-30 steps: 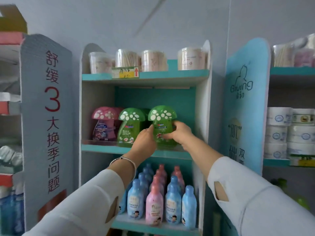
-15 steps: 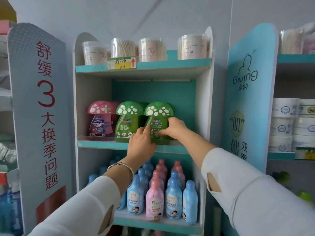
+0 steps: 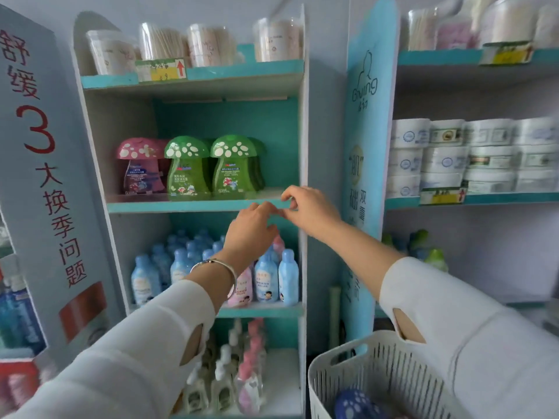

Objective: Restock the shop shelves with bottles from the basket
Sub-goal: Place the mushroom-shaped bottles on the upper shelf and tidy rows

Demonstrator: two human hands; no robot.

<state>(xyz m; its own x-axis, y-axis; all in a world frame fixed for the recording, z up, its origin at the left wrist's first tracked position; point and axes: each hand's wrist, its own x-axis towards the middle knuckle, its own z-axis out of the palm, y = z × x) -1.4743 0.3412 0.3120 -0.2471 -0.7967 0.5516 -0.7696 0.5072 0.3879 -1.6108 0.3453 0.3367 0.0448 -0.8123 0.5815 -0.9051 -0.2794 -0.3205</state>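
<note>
The white slotted basket (image 3: 348, 368) sits at the lower right. In it lies one bottle with a dark blue, white-spotted cap (image 3: 357, 402). The middle shelf (image 3: 181, 206) carries mushroom-capped bottles standing upright in a row: a pink one (image 3: 140, 169) on the left, a green one (image 3: 187, 167) beside it, and the right green bottle (image 3: 233, 166) touching that one, with more green ones behind. The shelf below holds small blue bottles (image 3: 266, 282) and a few pink ones. The top shelf holds clear tubs (image 3: 163, 42).

Both hands are below and to the right of the right green bottle and clear of it. The left hand (image 3: 251, 228) is just under the shelf's front edge, its fingers (image 3: 263, 208) loosely curled and holding nothing. The right hand (image 3: 308, 210) is at the shelf's right end, its fingers (image 3: 289, 195) also loosely curled, with no bottle in them. The tips of the two hands meet or nearly meet at the edge.

Whether the right fingers touch the shelf lip cannot be told. The basket is cut off by the frame and partly covered by the right sleeve (image 3: 469, 343), so the rest of its contents is hidden. The left arm covers some of the lower bottles, and the labels are too blurred to read.
</note>
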